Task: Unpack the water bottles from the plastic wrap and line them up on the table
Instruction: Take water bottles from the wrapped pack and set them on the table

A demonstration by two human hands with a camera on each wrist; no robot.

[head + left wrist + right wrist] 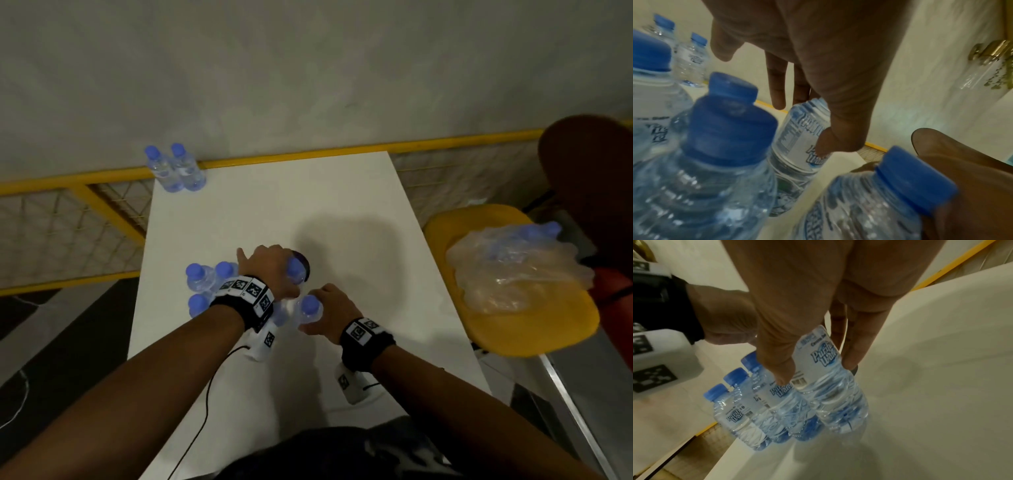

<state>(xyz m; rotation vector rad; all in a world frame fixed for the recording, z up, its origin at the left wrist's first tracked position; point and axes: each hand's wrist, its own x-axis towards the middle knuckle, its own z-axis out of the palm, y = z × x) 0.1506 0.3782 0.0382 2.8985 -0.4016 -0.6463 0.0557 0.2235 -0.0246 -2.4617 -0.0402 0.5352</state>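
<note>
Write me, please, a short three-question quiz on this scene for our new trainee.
1. True or false: the crumpled clear plastic wrap lies on the white rectangular table.
2. How many blue-capped clear plastic water bottles stand at the table's far left corner? A one; B two; C four.
3. Fill in: the left hand and the right hand each grip one ____.
Key: 1 false, it lies on the yellow plastic chair; 2 B; 3 bottle.
</note>
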